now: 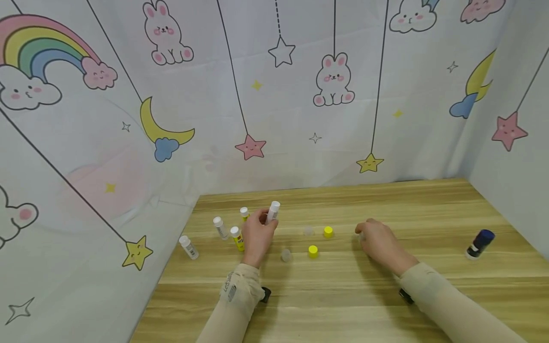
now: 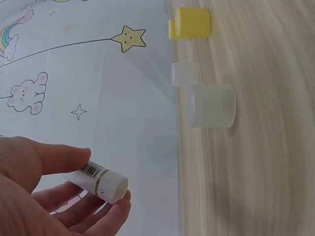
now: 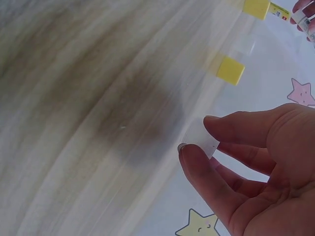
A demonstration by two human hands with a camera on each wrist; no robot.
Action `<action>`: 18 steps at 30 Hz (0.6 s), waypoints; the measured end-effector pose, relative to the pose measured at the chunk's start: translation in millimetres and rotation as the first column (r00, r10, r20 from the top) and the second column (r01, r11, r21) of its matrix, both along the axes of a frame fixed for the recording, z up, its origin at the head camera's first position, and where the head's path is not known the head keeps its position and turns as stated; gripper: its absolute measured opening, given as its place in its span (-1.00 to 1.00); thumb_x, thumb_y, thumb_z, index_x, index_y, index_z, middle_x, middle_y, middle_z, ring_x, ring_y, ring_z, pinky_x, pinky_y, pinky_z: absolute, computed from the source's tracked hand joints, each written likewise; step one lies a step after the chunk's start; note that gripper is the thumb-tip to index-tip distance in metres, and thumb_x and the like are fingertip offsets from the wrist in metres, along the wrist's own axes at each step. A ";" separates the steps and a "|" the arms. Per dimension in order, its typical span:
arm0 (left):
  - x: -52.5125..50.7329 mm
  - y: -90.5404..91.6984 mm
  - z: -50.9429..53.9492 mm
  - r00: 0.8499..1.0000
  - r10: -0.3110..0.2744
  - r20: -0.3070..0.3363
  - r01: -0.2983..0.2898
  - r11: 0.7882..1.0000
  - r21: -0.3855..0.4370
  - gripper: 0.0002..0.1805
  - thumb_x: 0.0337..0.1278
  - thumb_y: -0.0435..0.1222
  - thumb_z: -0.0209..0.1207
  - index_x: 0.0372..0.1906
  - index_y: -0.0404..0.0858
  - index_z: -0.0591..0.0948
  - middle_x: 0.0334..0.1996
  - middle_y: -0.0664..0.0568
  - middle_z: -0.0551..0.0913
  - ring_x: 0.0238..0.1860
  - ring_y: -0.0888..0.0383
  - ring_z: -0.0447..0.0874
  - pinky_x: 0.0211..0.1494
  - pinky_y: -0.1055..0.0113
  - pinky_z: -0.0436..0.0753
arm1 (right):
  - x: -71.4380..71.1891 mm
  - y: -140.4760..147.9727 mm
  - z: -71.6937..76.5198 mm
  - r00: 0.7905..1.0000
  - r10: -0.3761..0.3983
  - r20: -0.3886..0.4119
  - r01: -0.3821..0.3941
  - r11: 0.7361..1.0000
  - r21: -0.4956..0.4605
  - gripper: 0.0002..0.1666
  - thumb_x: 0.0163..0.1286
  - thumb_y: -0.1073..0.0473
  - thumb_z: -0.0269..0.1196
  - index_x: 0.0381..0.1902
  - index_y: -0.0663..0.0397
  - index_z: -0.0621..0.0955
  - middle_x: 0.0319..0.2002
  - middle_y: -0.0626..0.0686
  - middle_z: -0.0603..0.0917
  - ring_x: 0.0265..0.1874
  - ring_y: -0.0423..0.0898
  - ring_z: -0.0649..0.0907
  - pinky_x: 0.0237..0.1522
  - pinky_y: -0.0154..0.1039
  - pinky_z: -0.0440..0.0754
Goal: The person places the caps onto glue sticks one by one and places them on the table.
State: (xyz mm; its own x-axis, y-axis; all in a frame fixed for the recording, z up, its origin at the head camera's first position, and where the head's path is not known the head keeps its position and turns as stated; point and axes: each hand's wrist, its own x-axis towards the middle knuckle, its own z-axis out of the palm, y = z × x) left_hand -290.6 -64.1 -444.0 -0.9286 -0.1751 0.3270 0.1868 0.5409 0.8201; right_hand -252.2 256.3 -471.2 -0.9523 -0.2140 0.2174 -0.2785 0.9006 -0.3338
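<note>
My left hand (image 1: 259, 240) holds a white glue stick (image 2: 88, 178) between thumb and fingers, raised off the table. A barcode shows on its label, and its near end is pale. My right hand (image 1: 379, 242) pinches a small translucent ridged cap (image 3: 201, 139) between thumb and fingertip, just above the wood. Between the hands sit two yellow caps (image 1: 328, 232) and two translucent caps (image 2: 212, 105). By the left hand stand yellow glue sticks (image 1: 237, 239) with white tops, one partly hidden behind that hand.
Two more white glue sticks, a nearer one (image 1: 189, 247) and a farther one (image 1: 220, 228), stand at the table's left side. A dark blue-topped glue stick (image 1: 480, 245) stands far right. Patterned cloth (image 1: 300, 162) borders the wooden table (image 1: 326, 305) at the back and sides.
</note>
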 end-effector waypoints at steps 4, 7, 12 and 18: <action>1.3 0.2 1.4 1.000 -0.005 -0.007 0.005 1.000 0.012 -0.69 0.03 -0.33 0.45 -0.06 -0.20 0.74 -0.31 0.00 0.76 -0.27 0.07 0.71 -0.16 0.07 0.67 | 0.0 -0.6 2.9 1.000 0.000 -0.030 0.000 1.000 -0.010 -0.66 0.09 0.52 0.21 -0.16 0.29 0.74 -0.30 0.17 0.65 -0.29 0.12 0.65 -0.26 0.05 0.66; 1.4 0.7 1.6 1.000 -0.004 -0.008 0.004 1.000 0.009 -0.70 0.04 -0.33 0.45 -0.06 -0.19 0.75 -0.31 0.01 0.76 -0.26 0.08 0.71 -0.15 0.08 0.67 | -0.6 -0.5 4.7 0.999 -0.002 -0.055 0.001 1.000 -0.017 -0.66 0.07 0.52 0.23 -0.17 0.29 0.73 -0.30 0.17 0.65 -0.29 0.12 0.65 -0.25 0.06 0.66; 0.5 1.0 1.1 1.000 -0.002 -0.009 0.002 1.000 -0.003 -0.71 0.03 -0.34 0.46 -0.07 -0.18 0.75 -0.31 0.00 0.76 -0.27 0.07 0.71 -0.16 0.07 0.66 | -1.8 -2.2 10.0 0.996 -0.003 -0.084 0.000 1.000 -0.031 -0.66 0.06 0.51 0.26 -0.16 0.29 0.73 -0.31 0.17 0.66 -0.34 0.08 0.63 -0.31 0.02 0.64; 0.7 1.8 2.9 1.000 -0.001 -0.003 0.001 1.000 0.015 -0.70 0.03 -0.35 0.46 -0.07 -0.19 0.75 -0.29 -0.02 0.77 -0.25 0.05 0.71 -0.14 0.07 0.67 | -2.7 -4.8 17.5 0.995 -0.021 -0.094 0.017 0.999 -0.046 -0.71 0.12 0.48 0.30 -0.17 0.28 0.74 -0.33 0.15 0.65 -0.36 0.06 0.63 -0.31 0.02 0.63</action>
State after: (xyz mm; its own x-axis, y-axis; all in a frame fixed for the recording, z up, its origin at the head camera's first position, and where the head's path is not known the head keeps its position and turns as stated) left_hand -289.9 -62.3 -441.1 -0.9279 -0.1792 0.3270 0.1897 0.5282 0.8277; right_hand -254.9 251.5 -453.7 -0.9310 -0.1841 0.3153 -0.2937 0.8905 -0.3475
